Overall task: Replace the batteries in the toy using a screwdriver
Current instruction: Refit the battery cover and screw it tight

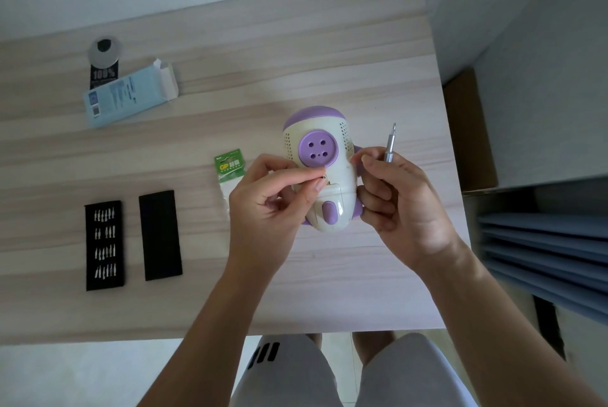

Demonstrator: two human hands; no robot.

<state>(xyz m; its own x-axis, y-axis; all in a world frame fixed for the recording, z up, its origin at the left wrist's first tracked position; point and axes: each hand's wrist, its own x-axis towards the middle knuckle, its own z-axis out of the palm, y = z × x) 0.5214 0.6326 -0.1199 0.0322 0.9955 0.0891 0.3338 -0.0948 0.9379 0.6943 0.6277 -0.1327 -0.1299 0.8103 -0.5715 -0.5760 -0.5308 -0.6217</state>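
Note:
A cream and purple toy (320,156) lies over the wooden table (296,61), its back with a purple round disc facing up. My right hand (398,196) grips the toy's right side and also holds a thin silver screwdriver (390,143), tip pointing away from me. My left hand (273,199) pinches something small and metallic at the edge of the toy's battery cover (330,194); what it is cannot be made out. A green battery pack (230,166) lies just left of the toy.
A black tray of screwdriver bits (104,245) and a black lid (160,235) lie at the left. A light blue box (130,97) and a black tag (103,69) sit further back. A cardboard box (470,130) and blue panels (543,252) stand right of the table.

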